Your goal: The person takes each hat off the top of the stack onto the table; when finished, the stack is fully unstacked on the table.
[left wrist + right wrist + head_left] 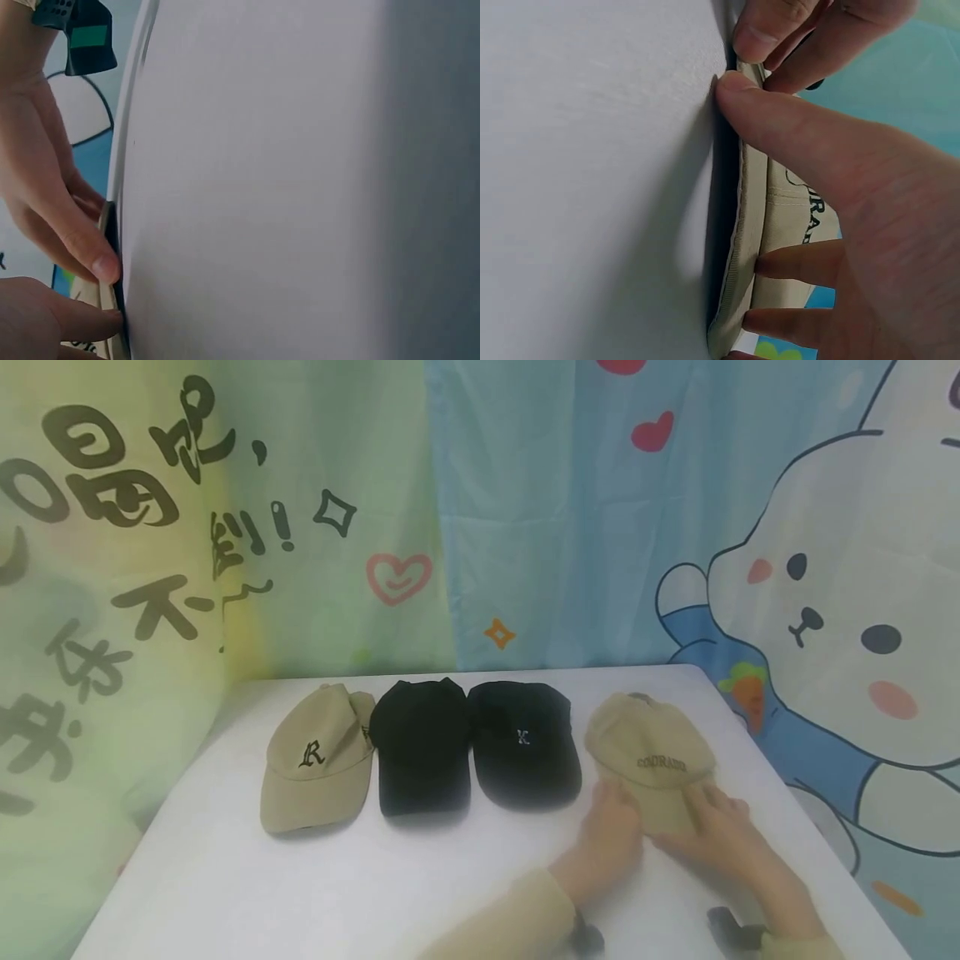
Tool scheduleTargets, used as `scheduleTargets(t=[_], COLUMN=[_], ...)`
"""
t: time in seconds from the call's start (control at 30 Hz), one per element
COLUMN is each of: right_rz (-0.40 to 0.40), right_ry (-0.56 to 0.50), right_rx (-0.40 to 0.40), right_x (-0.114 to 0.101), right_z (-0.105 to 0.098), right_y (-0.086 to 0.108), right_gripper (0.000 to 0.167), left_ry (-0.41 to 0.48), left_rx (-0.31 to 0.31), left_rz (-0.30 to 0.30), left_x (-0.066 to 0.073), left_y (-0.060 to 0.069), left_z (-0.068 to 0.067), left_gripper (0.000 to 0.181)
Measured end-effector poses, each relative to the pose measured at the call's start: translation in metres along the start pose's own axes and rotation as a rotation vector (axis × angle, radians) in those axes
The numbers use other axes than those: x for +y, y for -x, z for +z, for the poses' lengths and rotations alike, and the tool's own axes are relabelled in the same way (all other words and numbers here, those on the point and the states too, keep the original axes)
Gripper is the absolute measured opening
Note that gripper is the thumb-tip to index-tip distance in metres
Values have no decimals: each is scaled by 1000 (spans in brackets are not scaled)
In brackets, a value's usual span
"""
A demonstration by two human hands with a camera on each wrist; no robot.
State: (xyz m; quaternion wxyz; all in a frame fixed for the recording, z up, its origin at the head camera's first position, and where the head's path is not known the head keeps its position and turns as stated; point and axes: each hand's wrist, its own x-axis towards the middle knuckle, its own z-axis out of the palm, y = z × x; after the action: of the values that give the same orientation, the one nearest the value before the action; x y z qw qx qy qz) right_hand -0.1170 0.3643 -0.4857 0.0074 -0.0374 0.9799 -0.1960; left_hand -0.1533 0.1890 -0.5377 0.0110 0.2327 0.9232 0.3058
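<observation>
At the right of the row in the head view sits a beige baseball cap with dark lettering on its front, its brim toward me. My left hand pinches the left side of that brim, and my right hand grips the right side. Seen from the right wrist, the right thumb lies at the brim's edge while other fingers touch its upper face; the left hand's fingertips are close by. Shadow shows under the brim edge. The left wrist view catches both hands at the cap's edge, most of the crown hidden.
Left of the held cap stand a black cap with a small white K, a plain black cap, and a beige cap with a dark R. All rest on a white table. A printed curtain hangs behind.
</observation>
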Motion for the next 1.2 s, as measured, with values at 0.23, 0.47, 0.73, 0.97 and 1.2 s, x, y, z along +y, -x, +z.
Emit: scheduleTargets(t=[0.23,0.47,0.73,0.97,1.2], right_rz=[-26,-27,-23,-15,11], right_ry=[14,12,32,20,22], right_rx=[-7,-13,-20,-31,-52], right_x=[2,-3,-8,-11,-14], right_z=[1,-2,-3,-3,-3], right_y=[-15,-24,-31,-37,-43], right_gripper=[115,113,110,110,110], left_ry=[-396,-451,-428,-436,-468], left_rx=[97,6,20,11,-4], left_rz=[189,204,201,186,202], left_x=[-10,1,2,1,-3], left_y=[-9,-5,-5,-8,-13], left_z=[4,-15,-22,-20,-13], left_gripper=[38,38,26,31,42])
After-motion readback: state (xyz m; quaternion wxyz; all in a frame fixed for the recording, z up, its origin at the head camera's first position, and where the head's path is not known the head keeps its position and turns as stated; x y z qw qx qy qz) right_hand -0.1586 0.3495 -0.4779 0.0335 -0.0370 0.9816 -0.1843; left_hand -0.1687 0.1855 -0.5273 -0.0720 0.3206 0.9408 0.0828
